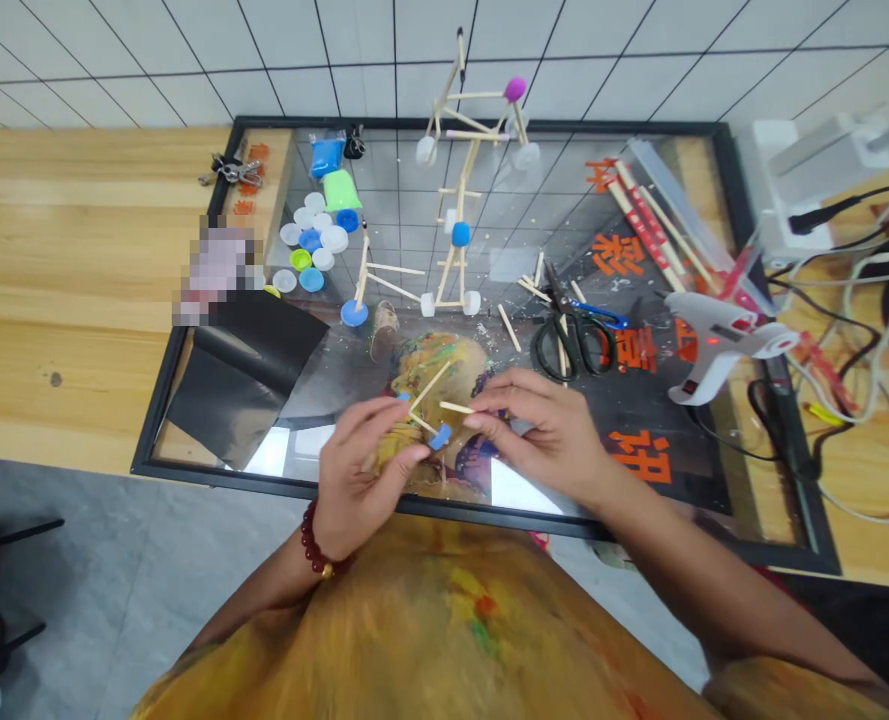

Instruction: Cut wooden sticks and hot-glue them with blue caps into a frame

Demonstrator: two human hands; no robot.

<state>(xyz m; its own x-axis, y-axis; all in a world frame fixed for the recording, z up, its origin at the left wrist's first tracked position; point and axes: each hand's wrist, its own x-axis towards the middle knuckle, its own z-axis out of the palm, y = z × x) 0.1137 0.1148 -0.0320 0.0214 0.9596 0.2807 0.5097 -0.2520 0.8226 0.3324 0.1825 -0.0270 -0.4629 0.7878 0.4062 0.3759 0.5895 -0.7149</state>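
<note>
My left hand (361, 470) grips a small frame of thin wooden sticks (423, 400), with a blue bottle cap (440, 436) at its lower end and a bit of blue at its left end. My right hand (541, 430) pinches a short wooden stick (456, 407) between thumb and fingers, its tip close to the frame. Both hands are over a glass-topped tray (414, 490) with a black frame, above a printed picture with yellow and green paint. A dark red bead bracelet (318, 540) circles my left wrist.
Finished stick models with bottle-cap wheels (459, 235) stand beyond my hands. To the right lie black scissors (571, 340), a white hot glue gun (721, 345) with cables, and long sticks. Loose caps, black paper, and keys lie to the left on the wooden table.
</note>
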